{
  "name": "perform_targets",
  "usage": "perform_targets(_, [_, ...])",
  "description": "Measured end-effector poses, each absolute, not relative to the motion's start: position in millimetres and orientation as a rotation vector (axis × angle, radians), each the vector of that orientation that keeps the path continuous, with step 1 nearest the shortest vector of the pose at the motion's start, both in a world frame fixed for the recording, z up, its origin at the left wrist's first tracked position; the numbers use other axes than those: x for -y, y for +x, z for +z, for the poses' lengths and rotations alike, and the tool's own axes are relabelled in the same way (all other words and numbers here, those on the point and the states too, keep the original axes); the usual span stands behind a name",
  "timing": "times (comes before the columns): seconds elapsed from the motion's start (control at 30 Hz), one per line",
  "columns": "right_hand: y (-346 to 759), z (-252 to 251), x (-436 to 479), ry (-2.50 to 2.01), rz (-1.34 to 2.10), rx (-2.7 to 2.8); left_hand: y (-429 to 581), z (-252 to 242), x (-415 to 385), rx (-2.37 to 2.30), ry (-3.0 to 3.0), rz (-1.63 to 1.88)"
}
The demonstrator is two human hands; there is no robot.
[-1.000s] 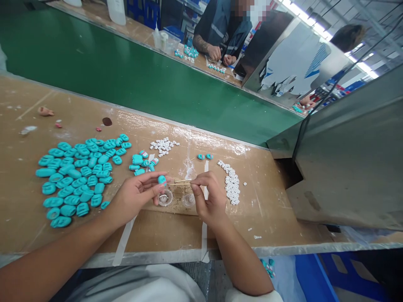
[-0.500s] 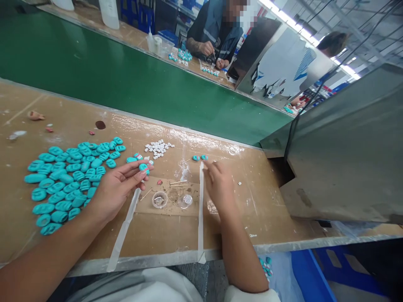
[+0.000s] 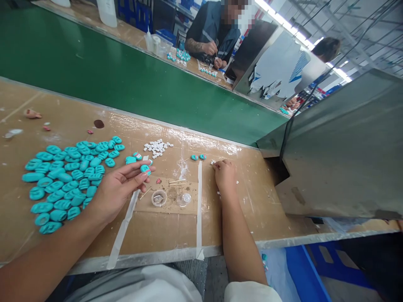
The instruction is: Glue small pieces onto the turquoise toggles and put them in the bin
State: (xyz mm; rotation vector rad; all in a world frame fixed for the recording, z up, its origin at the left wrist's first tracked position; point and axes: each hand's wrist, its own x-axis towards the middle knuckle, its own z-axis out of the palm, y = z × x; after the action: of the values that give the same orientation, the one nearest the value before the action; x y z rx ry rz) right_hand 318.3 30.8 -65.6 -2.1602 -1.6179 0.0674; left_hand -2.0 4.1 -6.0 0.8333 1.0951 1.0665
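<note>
So the left hand (image 3: 118,188) has one teal piece (image 3: 145,169) pinched between thumb and fingertips, held just above the workbench (image 3: 267,201) near the top end of the left tape strip (image 3: 124,235). The right hand (image 3: 225,174) is out to the right, fingers curled down, tips at a small white bit (image 3: 213,162) on the bench. Honestly can't tell if it's actually got hold of it or is only touching it. Progress-wise I'd say it's early days: the big pile of teal pieces (image 3: 67,176) on the left all looks plain, and only a small cluster of pieces with white and pink on them (image 3: 134,157) sits just beside it, so most of the lot seems untouched. Two more little teal ones (image 3: 198,157) lie just left of the right hand. Between the hands there's a cardboard patch (image 3: 170,207) with two tiny clear cups (image 3: 159,198) and a pair of thin wooden sticks (image 3: 177,182), nobody holding those right now. A heap of white bits (image 3: 157,147) sits further back, near the green conveyor belt (image 3: 126,79). Nothing really blocks either hand, though the cups and sticks sit right in the lane between them and look easy to knock. A big grey metal housing (image 3: 346,147) crowds the right side of the bench. Across the belt another person (image 3: 217,25) is bent over their own teal bits
</note>
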Motion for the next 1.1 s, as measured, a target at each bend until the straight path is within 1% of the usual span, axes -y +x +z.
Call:
perform_targets(0.13, [317.1, -62.2, -30.3, -2.087, 0.115, 1.586, -2.1, -6.4, -3.8, -1.107, 0.859, 1.046])
perform_targets(0.23, [303.2, -47.4, -21.2, -1.911, 0.171, 1.617, -3.5, -11.7, -3.9, -1.095, 0.902, 1.021])
perform_targets(0.43, [229.3, -7.6, 18.3, -1.450, 0.327, 1.757, 1.5, -16.2, 4.5, -0.882, 0.974, 0.837])
perform_targets(0.53, [199.7, -0.2, 34.3, -1.042, 0.405, 1.878, 7.4, -12.8, 11.9, -0.803, 0.964, 0.806])
perform_targets(0.6, [192.2, -1.6, 39.2, -0.881, 0.431, 1.958, 9.6, -11.5, 15.3, -0.778, 0.961, 0.801])
perform_targets(0.77, [196.8, -8.6, 39.4, -0.898, 0.514, 2.034, 8.6, -14.4, 17.3, -0.759, 0.943, 0.826])
perform_targets(0.9, [195.7, -6.0, 38.1, -0.865, 0.596, 1.923, 8.6, -15.4, 17.4, -0.743, 0.939, 0.858])
perform_targets(1.1, [186.1, -9.7, 38.3, -0.947, 0.846, 1.626, 9.7, -11.5, 19.0, -0.755, 0.943, 0.921])
